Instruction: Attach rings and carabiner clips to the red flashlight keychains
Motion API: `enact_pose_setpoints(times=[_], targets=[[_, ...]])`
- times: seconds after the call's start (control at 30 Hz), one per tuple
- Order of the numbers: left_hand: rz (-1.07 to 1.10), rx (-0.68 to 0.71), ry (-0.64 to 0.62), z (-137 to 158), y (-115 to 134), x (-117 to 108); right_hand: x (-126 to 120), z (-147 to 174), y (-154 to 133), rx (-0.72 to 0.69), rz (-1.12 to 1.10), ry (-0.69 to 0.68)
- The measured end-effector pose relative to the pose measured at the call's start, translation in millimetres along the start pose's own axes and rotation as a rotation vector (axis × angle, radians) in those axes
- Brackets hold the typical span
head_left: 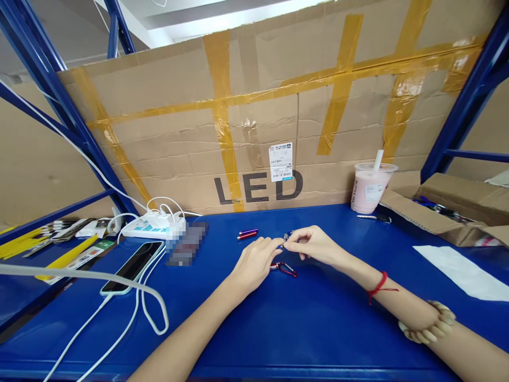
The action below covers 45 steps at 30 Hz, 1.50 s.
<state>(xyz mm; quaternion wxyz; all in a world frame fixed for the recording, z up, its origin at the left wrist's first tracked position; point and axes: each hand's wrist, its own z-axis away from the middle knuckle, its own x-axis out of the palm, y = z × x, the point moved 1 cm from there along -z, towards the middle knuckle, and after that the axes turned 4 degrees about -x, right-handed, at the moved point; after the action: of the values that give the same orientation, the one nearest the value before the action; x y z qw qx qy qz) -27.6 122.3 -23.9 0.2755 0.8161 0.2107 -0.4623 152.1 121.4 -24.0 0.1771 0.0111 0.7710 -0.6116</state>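
Observation:
My left hand [257, 263] and my right hand [312, 244] meet over the blue tabletop, fingertips nearly touching. Both are closed in a pinch on something small with a bluish, metallic look, mostly hidden by the fingers. Just beyond my right fingertips lies a little metallic piece [288, 234], too small to name. A red carabiner clip [288, 270] rests below the hands, with a short red-and-silver part at its left end partly behind my left hand. Up and left of my left hand, a purple tube [248, 231] and a red tube [247, 236] lie side by side.
At left are a phone [133, 268] on a white cable, a power strip [153, 225] and yellow-handled items [71, 257]. A pink drink cup [369, 188], a key [374, 217], an open cardboard box [449, 212] and white paper [463, 271] lie right. Taped cardboard [258, 122] stands behind.

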Motion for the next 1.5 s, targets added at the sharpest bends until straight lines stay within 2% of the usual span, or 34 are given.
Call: enact_pose_setpoints(times=[0.17,0.27,0.43,0.57,0.67,0.83,1.0,1.2,1.3,1.4,1.5], targets=[[0.135,-0.054,-0.056,0.8,6.8,-7.6,-1.0,0.7,-0.4,-0.028,0.066,-0.043],[0.120,-0.036,-0.086,2.4,7.3,-6.1,-0.2,3.5,0.4,-0.077,0.143,-0.103],[0.010,-0.012,-0.083,5.0,1.6,3.8,1.5,7.9,4.1,-0.286,0.391,-0.235],[-0.008,-0.014,-0.062,6.5,0.8,6.6,3.2,9.9,1.2,-0.440,0.574,-0.217],[-0.038,-0.016,-0.002,6.2,1.9,3.4,10.3,11.1,-1.7,-0.355,0.466,-0.189],[-0.128,0.048,0.101,3.6,0.6,-2.4,25.9,10.4,1.3,-0.074,0.027,-0.188],[-0.178,0.108,0.103,3.4,-3.3,-1.6,27.9,7.2,6.0,0.008,0.014,-0.191],[-0.164,0.050,0.127,0.4,-1.1,-2.6,23.4,7.6,1.5,-0.030,0.113,-0.140],[-0.145,0.001,0.151,-1.3,1.2,-3.4,15.8,10.8,-5.1,-0.130,0.380,0.019],[-0.116,-0.049,0.162,-1.2,2.5,-2.8,7.9,14.7,-11.3,-0.363,0.680,0.238],[-0.057,-0.089,0.148,-0.4,3.2,-1.7,4.6,16.6,-13.0,-0.601,0.797,0.333]])
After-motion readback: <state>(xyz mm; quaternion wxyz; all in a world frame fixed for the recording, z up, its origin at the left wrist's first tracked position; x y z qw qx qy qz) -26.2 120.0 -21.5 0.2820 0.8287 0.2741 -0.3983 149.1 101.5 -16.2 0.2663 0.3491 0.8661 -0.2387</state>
